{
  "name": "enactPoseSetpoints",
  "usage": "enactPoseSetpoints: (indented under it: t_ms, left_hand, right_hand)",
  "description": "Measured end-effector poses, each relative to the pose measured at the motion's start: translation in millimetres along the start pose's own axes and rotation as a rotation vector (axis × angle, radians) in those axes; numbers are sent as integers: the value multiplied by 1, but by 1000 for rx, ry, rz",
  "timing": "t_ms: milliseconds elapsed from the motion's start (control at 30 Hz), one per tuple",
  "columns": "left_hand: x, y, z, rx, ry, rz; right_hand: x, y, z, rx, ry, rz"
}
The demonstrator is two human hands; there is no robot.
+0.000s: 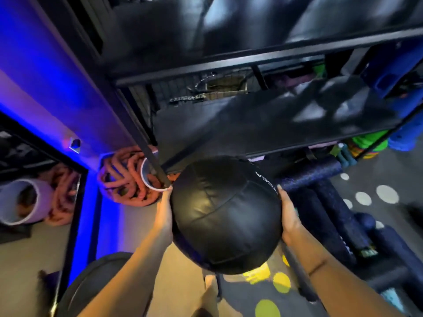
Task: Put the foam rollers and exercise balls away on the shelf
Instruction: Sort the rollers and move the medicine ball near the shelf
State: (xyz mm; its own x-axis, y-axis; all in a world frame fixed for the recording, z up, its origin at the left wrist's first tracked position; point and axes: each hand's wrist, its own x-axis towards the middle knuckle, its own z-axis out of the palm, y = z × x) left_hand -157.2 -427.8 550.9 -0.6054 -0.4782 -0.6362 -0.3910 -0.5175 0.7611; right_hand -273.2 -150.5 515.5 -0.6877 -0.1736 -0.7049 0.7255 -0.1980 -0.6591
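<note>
White lettering (266,182) on ball (225,216) unreadable; upper shelf (251,19) contents blurred; both hands' palms hidden behind ball.

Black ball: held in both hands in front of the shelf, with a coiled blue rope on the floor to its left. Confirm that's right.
Not quite. The head view shows the black ball held between the left hand and right hand in front of the shelf, but the coiled rope on the floor to its left is orange, not blue.

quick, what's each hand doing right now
Left hand: flat against the left side of the black ball, holding it.
Right hand: flat against the ball's right side, holding it.
</note>
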Motion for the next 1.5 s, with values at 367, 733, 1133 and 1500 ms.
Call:
enactPoseSetpoints:
  t_ms: [367,733,1133,1500]
  left_hand:
    - [219,132,48,-42,178,144]
    - [319,124,79,1179,-12,807]
    - [324,134,115,1583,102,970]
    - [354,128,85,1721,270,937]
  right_hand:
    - [203,-110,132,-81,47,-157]
    - [283,-105,259,-1099,26,-572]
    - [293,-141,257,-1304,-290,-565]
    - [312,-133,259,-1158,-293,-618]
